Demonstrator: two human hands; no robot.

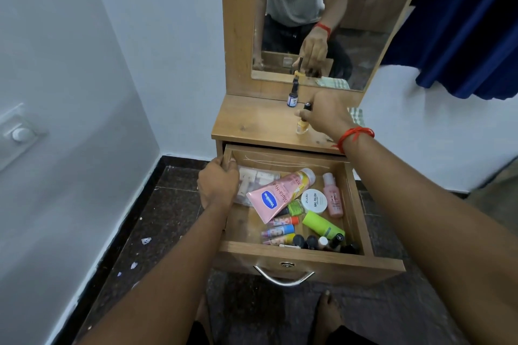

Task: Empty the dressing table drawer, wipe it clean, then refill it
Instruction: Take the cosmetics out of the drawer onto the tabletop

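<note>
The wooden drawer [308,259] is pulled out of the dressing table [252,120]. My left hand [218,185] grips the drawer's left wall. My right hand [325,113] is over the tabletop, fingers closed on the black cap of a small yellow bottle [302,124] standing there. A small blue bottle [293,95] stands behind it by the mirror. Inside the drawer lie a pink Vaseline tube [280,193], a white nail polish remover jar [314,201], a pink bottle [332,199], a green bottle [322,224], several small tubes [279,231] and dark-capped bottles [316,242].
A striped cloth [356,115] lies on the tabletop's right side, behind my right hand. The mirror [316,22] rises above the table. A blue curtain [471,36] hangs at the right. White walls close in on the left. The floor is dark stone.
</note>
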